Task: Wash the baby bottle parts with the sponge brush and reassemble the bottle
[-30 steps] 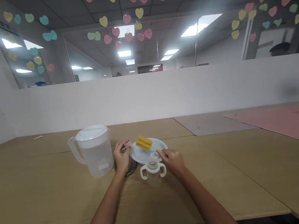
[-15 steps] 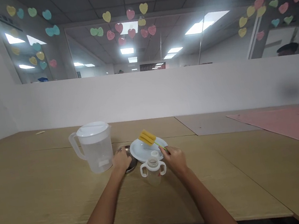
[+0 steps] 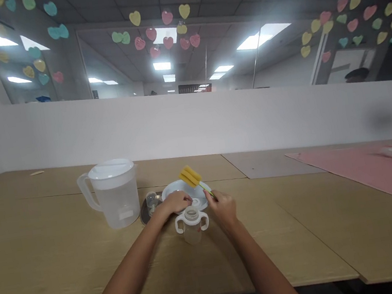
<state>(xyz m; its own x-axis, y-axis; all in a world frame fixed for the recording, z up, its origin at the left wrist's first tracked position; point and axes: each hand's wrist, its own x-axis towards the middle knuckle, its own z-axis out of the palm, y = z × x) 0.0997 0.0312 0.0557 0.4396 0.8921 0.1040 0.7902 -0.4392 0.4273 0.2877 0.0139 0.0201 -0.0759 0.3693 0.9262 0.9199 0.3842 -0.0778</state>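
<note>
A sponge brush is held up by the right hand, its thin green handle pinched between thumb and fingers, and its head is raised over a white dish on the table. A light tool is to be expected, with a soft head that should yield when squeezed and a stiffer stem, which is best gripped partway along, since little control would be gained from the foam. By the left hand the dish is reached over, its fingers drawn together and bent downward; whether anything is pinched by them cannot be told, though a small white ring-like piece is seen just beside the fingertips. The two-handled bottle is stood upright and uncapped on the near side of the dish, gripped by neither hand; it is judged light, rigid and likely slippery if wet, and is most safely taken by its side loops. The brush is marked by a bright yellow, blocky head split by lengthwise grooves, while the bottle is clear-bodied, with a white collar and a faint reddish mark. To the left, a clear cup-like piece is carried by a dark metal tray, beside which a lidded translucent pitcher is set
</note>
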